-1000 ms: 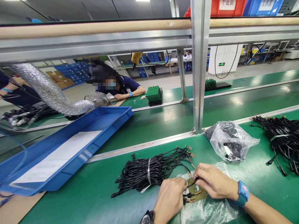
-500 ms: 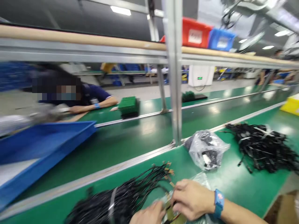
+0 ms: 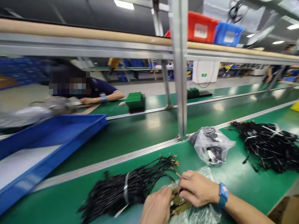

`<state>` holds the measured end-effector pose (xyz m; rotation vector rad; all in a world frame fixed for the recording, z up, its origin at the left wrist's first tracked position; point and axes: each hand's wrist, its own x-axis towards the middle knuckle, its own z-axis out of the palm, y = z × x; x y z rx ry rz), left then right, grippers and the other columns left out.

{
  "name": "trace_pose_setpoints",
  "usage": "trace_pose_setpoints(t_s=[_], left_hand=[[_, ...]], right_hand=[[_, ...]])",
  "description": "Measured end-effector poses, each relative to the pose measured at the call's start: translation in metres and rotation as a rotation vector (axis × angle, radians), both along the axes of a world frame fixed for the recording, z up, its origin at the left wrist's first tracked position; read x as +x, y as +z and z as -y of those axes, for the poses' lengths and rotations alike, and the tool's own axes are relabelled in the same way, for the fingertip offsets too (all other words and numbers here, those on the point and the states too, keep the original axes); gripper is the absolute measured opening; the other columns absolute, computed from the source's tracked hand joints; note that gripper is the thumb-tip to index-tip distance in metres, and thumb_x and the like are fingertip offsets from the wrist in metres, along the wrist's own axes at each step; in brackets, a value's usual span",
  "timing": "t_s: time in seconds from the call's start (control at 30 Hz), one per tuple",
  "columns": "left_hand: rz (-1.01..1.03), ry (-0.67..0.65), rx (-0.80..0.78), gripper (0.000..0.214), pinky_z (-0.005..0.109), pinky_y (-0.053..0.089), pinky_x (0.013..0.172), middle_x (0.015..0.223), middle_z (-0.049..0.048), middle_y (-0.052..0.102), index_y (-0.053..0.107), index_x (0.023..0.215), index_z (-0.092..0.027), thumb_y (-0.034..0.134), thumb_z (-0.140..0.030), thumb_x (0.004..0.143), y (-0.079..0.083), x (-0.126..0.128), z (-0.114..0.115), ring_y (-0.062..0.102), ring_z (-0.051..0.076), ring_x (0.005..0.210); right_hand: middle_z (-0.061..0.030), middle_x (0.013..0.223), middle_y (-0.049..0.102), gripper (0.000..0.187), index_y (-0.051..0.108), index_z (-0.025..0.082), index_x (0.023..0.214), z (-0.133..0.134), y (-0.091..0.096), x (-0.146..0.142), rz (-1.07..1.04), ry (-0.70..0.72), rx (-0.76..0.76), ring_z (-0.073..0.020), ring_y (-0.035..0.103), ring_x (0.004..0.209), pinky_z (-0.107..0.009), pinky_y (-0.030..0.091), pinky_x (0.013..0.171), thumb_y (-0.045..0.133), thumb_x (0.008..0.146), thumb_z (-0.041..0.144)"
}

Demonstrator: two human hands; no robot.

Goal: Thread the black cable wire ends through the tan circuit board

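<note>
My left hand [image 3: 157, 203] is at the bottom middle, its curled fingertips pressed to the edge of an olive-yellow flat piece [image 3: 184, 206]. From the right, my right hand [image 3: 198, 188] comes in with a blue band on its wrist; its thumb and fingers pinch together over the same piece. What that pinch holds is hidden, though dark and orange wire shows close by. Under both hands lies a clear plastic bag [image 3: 195, 216]. Just left of them is a bundle of black cables [image 3: 137, 186], tied with a pale band, its bare ends fanning toward my fingers.
A clear bag of black parts [image 3: 212, 146] sits beyond my right hand, beside a metal post [image 3: 181, 77]. More black cables [image 3: 268, 143] lie at right. A blue tray [image 3: 77, 133] is at left. Across the green bench, a person [image 3: 105, 93] leans near green blocks [image 3: 135, 101].
The whole view has tilted down and shifted left, so the bench things appear farther right. More of my left hand shows. Both hands stay together at the olive-yellow piece.
</note>
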<state>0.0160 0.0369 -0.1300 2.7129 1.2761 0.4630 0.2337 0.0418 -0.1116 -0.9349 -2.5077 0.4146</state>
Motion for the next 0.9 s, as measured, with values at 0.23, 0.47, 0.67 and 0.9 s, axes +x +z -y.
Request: trace_pose_setpoints(t_s=[0.23,0.47,0.67,0.9], left_hand=[[-0.064,0.092,-0.046,0.022,0.032,0.034,0.060,0.074,-0.0001,0.066,0.056,0.079,-0.022,0.048,-0.006,0.092,0.012,0.003,0.005,0.066,0.021,0.069],[0.318,0.091,-0.078,0.016,0.027,0.040,0.062,0.082,-0.0026,0.067,0.054,0.093,-0.023,0.044,-0.015,0.102,0.008,0.001,0.007,0.064,0.016,0.068],[0.459,0.076,0.026,0.017,0.026,0.044,0.064,0.079,-0.0017,0.064,0.057,0.097,-0.022,0.043,-0.019,0.105,0.011,0.005,0.006,0.064,0.014,0.068],[0.260,0.067,0.218,0.021,0.030,0.043,0.061,0.075,0.0003,0.064,0.060,0.092,-0.020,0.044,-0.022,0.106,0.009,0.011,0.006,0.063,0.016,0.066]], right_hand=[[-0.0057,0.091,0.063,0.019,0.060,0.020,0.100,-0.004,0.015,0.011,-0.390,-0.246,-0.166,-0.0195,0.057,0.082,-0.032,0.045,0.074,0.045,0.105,0.031],[-0.0014,0.081,0.062,0.026,0.061,0.020,0.095,-0.007,0.011,0.011,-0.569,-0.407,-0.459,-0.0171,0.056,0.073,-0.030,0.044,0.068,0.057,0.098,0.045],[-0.0044,0.083,0.068,0.046,0.062,0.017,0.100,-0.011,0.004,0.014,-0.765,-0.356,-0.775,-0.0178,0.061,0.072,-0.030,0.048,0.066,0.063,0.091,0.062],[-0.0005,0.072,0.058,0.046,0.064,0.020,0.091,-0.013,0.001,0.023,-0.737,-0.509,-0.711,-0.0170,0.053,0.062,-0.029,0.045,0.056,0.071,0.080,0.063]])
